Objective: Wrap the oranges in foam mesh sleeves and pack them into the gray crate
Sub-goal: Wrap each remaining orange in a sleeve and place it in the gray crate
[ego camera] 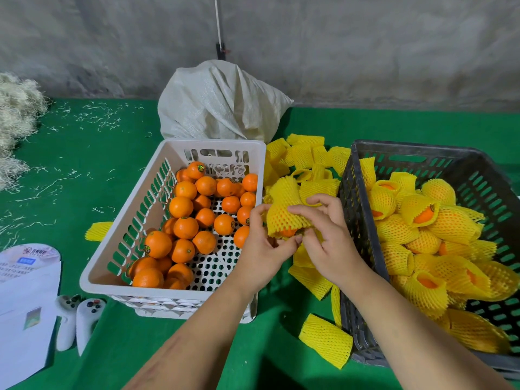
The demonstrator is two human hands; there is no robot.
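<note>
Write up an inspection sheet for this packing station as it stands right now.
Surface: green cloth, strewn with pale fibre scraps.
Job's things: white crate part full of bare oranges; gray crate holds many sleeved oranges; loose yellow sleeves lie between the crates.
Clutter: white sack, straw pile, printed papers, white game controller.
Hands: left hand and right hand together grip a sleeve over an orange.
Cables: white cord on the wall.
Surroundings: gray concrete wall.

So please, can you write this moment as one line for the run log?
step: sleeving | both hands: left hand and right hand pulling sleeve over orange | gray crate: partly filled | white crate: oranges remain
</note>
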